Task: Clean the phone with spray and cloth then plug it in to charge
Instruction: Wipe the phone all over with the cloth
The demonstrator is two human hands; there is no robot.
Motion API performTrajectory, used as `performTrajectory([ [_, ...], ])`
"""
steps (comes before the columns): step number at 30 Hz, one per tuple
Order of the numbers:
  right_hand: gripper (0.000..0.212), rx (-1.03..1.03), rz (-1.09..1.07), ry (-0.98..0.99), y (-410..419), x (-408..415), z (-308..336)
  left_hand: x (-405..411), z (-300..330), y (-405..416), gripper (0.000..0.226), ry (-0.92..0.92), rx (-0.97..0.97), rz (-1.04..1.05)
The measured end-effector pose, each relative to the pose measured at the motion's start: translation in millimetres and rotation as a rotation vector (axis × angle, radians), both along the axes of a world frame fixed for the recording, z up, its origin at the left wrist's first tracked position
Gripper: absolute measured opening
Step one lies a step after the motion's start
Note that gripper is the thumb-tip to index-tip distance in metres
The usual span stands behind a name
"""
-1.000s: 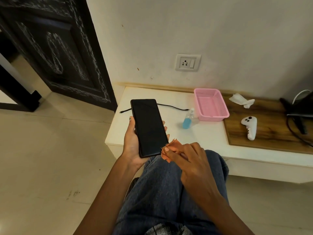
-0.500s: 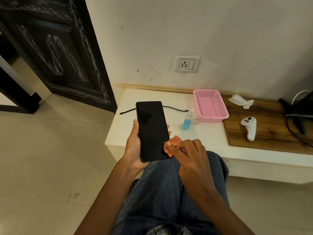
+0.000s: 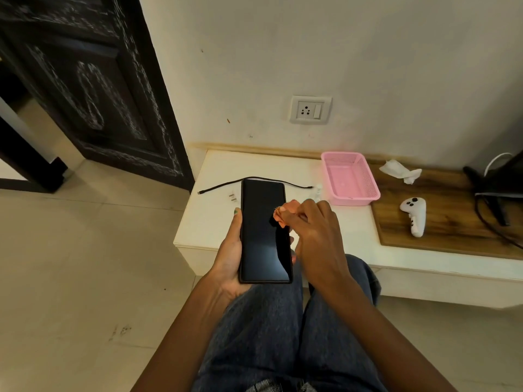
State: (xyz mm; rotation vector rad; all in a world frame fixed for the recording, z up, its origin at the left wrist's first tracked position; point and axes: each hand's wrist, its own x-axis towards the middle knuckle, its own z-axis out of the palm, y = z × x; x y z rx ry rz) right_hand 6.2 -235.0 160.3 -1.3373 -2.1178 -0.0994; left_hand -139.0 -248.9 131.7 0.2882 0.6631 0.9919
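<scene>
Centrally in the frame, the person's left hand (image 3: pixel 230 258) is wrapped around a black phone (image 3: pixel 264 230), thumb along its left edge and fingertips peeking past its right edge, holding it screen-up over the lap in blue jeans (image 3: pixel 283 329). Just to the right, the right hand (image 3: pixel 317 236) pinches a bunched orange cloth (image 3: pixel 284 212), which presses against the upper right part of the dark screen. Both hands are thus closed on something, and they sit close together with the phone between them.

Behind the phone, a low white table (image 3: pixel 209 222) carries a black charging cable (image 3: pixel 220 187) that runs across the middle of the frame, its left end lying free near the table's left edge. A small plug piece (image 3: pixel 232 197) lies just left of the phone's top. The spray bottle (image 3: pixel 318 192) is mostly hidden behind the right hand, beside a pink basket (image 3: pixel 351 179). Further right, a wooden board (image 3: pixel 452 222) holds a white controller (image 3: pixel 414 215) and a crumpled white tissue (image 3: pixel 400 171). On the wall above, in the upper middle, sits a white socket (image 3: pixel 310 109). A dark carved door (image 3: pixel 85 80) fills the upper left.
</scene>
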Motion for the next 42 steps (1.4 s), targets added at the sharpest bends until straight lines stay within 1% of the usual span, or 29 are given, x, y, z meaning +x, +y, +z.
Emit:
performTrajectory([
  [3, 0.03, -0.01, -0.012, -0.009, 11, -4, 6, 2, 0, -2, 0.067, -0.038, 0.004, -0.006],
  [8, 0.026, -0.204, -0.044, 0.039, 32, -9, 11, 7, 2, -4, 0.068, -0.081, -0.038, -0.009],
  [12, 0.029, -0.164, -0.027, -0.026, 36, -11, 13, 7, 1, -6, 0.068, -0.107, -0.071, 0.002],
  [14, 0.028, -0.152, -0.025, -0.023, 37, -11, 12, 6, 1, -6, 0.067, -0.122, -0.067, -0.007],
  [15, 0.028, -0.165, -0.028, 0.0, 38, -12, 12, 5, 1, -6, 0.067, -0.126, -0.06, -0.014],
  [17, 0.037, -0.211, -0.039, 0.071, 42, -13, 13, 4, 0, -6, 0.068, -0.128, -0.046, -0.031],
  [20, 0.029, -0.218, -0.029, 0.162, 51, -8, 12, 7, 0, -8, 0.069, -0.123, -0.044, -0.059],
  [23, 0.041, -0.255, -0.02, 0.357, 59, -6, 15, 10, 0, -8, 0.068, -0.109, -0.042, -0.076],
  [26, 0.051, -0.225, -0.044, 0.41, 60, -10, 20, 11, -3, -5, 0.067, -0.1, -0.053, -0.057],
  [28, 0.049, -0.226, 0.012, 0.427, 58, -15, 21, 12, -5, -3, 0.066, -0.086, -0.064, -0.047],
  [32, 0.027, -0.233, 0.05, 0.287, 49, -26, 18, 14, -5, 0, 0.061, -0.02, -0.086, -0.04],
  [34, 0.029, -0.244, 0.071, 0.214, 43, -29, 14, 14, -5, 2, 0.059, -0.012, -0.088, -0.028],
  [39, 0.034, -0.282, 0.064, 0.112, 29, -33, 7, 14, -8, -1, 0.059, 0.034, -0.105, -0.013],
  [41, 0.036, -0.277, 0.065, 0.093, 22, -34, 7, 13, -7, -2, 0.056, 0.06, -0.118, -0.009],
  [42, 0.038, -0.277, 0.071, 0.093, 16, -36, 7, 13, -8, -2, 0.054, 0.033, -0.12, -0.003],
])
